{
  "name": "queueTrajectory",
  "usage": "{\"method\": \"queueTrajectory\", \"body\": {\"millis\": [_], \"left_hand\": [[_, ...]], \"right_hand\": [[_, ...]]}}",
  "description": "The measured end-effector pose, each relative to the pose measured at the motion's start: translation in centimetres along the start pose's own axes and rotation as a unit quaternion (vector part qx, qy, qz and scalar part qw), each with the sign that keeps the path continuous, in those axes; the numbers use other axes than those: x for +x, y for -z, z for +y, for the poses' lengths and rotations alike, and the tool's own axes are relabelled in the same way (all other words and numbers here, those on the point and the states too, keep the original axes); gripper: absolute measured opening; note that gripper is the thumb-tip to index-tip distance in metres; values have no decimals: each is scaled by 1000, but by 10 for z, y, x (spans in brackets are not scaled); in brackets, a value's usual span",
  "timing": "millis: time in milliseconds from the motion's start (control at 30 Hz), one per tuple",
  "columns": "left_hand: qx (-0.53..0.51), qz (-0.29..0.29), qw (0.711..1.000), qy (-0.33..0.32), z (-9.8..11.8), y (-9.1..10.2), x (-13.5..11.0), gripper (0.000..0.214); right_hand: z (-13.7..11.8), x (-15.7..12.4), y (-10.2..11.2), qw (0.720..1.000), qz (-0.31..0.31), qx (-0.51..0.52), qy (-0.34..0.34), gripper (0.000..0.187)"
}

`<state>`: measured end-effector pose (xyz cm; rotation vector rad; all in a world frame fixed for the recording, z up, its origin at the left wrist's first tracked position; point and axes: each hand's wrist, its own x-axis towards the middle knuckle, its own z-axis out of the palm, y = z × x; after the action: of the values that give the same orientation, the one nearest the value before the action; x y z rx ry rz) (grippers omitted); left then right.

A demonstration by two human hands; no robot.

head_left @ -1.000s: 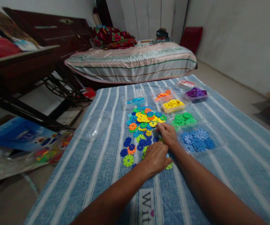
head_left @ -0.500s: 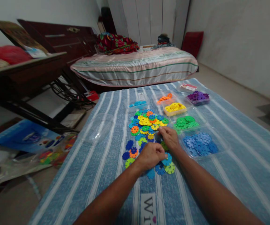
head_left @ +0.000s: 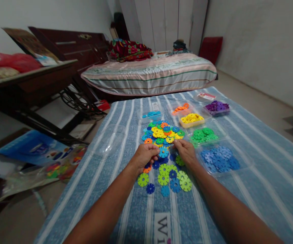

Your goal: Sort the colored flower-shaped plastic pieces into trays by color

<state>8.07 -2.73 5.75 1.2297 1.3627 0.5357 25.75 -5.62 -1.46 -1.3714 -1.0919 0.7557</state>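
Note:
Pinched in my left hand [head_left: 145, 156] is a light blue notched plastic disc [head_left: 163, 152], held up in front of the mixed pile. My right hand [head_left: 185, 151] is at the pile's right edge, thumb and fingertips pressed together; whatever they hold is too small or hidden to make out. Yellow, orange, green and blue discs overlap in the mixed pile [head_left: 159, 132] just beyond both hands. Nearer to me lie loose lime green discs [head_left: 163, 179], a dark blue disc [head_left: 150, 188] and a medium blue disc [head_left: 175, 185], flat on the striped cloth [head_left: 126, 210].
Clear tubs of sorted discs stand to the right: blue [head_left: 220, 159], green [head_left: 203, 135], yellow [head_left: 192, 119], orange [head_left: 180, 109] and purple [head_left: 216, 106]. A light blue tub [head_left: 150, 117] is behind the pile. A clear lid [head_left: 109, 140] lies left. Beyond is a bed [head_left: 148, 76].
My left hand has moved left and away from me, now with a light blue disc in it. More lime green and dark blue discs are uncovered. My right hand stays near the pile's edge.

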Motion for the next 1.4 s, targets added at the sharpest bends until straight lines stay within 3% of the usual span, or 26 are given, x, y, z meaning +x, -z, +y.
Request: {"method": "queueTrajectory", "body": {"millis": [167,267,333,400,500,600,733,800,867,967,1067,1200,1300,1400], "left_hand": [[-123,83,988,-40,44,20,36,12],[-246,154,952,-100,75,31,60,10],[-250,188,946,-87,82,35,70,10],[-186,196,961,-60,77,34,72,10],[-55,147,985,-69,54,28,59,8],[79,31,991,-104,32,18,34,6],[255,-170,942,-139,13,-1,-5,8],[336,-222,901,-163,6,-12,-23,6],[410,-226,864,-183,-1,-24,-37,5],[497,-182,821,-212,-10,-38,-51,20],[531,-163,800,-228,-16,-44,-57,23],[506,-165,815,-229,-19,-44,-54,17],[443,-164,859,-196,-21,-42,-50,8],[343,-172,913,-137,-22,-36,-44,12]], "right_hand": [[-2,-1,-1,1000,-1,7,-2,53],[-1,-1,-1,1000,-2,2,0,55],[-1,-1,0,1000,-2,2,1,55],[-1,-1,0,1000,-3,1,1,54],[-1,-1,0,1000,-3,-8,9,52],[0,1,0,1000,-2,-13,12,52],[3,1,0,1000,0,-15,5,50],[2,0,1,1000,1,-12,4,49],[1,0,2,1000,0,-5,4,47],[-1,-1,2,1000,-1,-4,9,49],[-1,0,3,1000,-3,-10,12,52],[-1,0,3,1000,-5,-16,11,51],[0,1,3,1000,-8,-19,10,50],[3,2,3,1000,-12,-24,11,50]]}}
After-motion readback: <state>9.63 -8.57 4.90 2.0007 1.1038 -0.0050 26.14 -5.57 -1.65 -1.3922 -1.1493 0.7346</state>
